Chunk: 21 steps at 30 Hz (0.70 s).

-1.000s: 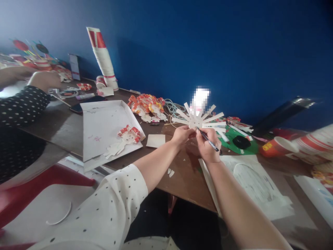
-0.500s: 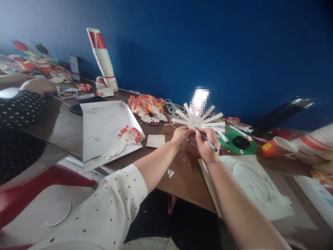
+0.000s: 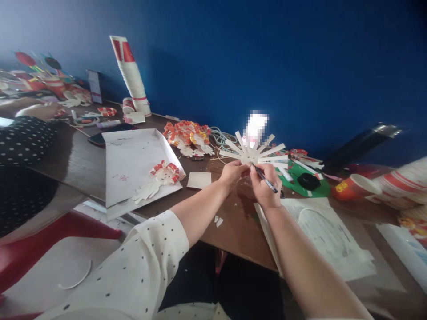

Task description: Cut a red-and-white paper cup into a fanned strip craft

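My left hand pinches the near edge of a white paper cutout, whose strips fan out like rays and whose round middle carries small drawn marks. A dark pen is gripped in my right hand, its tip at the lower part of the cutout's middle. Both hands meet close together above the brown table. To the left, a finished-looking paper figure with a red curled fringe and drawn face lies in a white box lid.
Beyond my left hand sits a heap of red-orange paper figures. A green sheet holds a black round object. Paper cups lie at right; a tall cup stack leans by the wall. Another person's dotted sleeve is at left.
My hands, the pen and the cutout stay almost in place, with only a tiny shift of the pen. At far left, the other person's hand has moved slightly left.
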{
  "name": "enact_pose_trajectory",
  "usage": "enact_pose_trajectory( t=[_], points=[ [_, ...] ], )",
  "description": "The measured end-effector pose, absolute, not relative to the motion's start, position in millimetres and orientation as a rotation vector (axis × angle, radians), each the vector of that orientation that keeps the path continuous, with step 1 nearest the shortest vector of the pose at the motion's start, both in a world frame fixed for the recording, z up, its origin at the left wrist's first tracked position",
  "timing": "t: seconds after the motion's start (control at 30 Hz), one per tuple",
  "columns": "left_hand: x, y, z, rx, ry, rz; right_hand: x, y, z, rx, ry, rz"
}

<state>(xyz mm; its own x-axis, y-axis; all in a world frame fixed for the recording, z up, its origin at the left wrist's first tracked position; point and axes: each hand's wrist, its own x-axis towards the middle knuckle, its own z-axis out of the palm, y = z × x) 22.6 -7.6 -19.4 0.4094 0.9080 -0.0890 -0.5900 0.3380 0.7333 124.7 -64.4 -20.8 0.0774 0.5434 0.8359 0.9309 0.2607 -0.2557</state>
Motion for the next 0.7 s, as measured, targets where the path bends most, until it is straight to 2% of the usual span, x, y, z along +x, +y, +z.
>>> enact_pose_trajectory(
  t=[0.7],
  points=[
    [23.8,-7.3,-22.9,0.702,0.548,1.055,124.0,-65.1,-19.9,-1.423,-1.562,-0.494]
  ],
)
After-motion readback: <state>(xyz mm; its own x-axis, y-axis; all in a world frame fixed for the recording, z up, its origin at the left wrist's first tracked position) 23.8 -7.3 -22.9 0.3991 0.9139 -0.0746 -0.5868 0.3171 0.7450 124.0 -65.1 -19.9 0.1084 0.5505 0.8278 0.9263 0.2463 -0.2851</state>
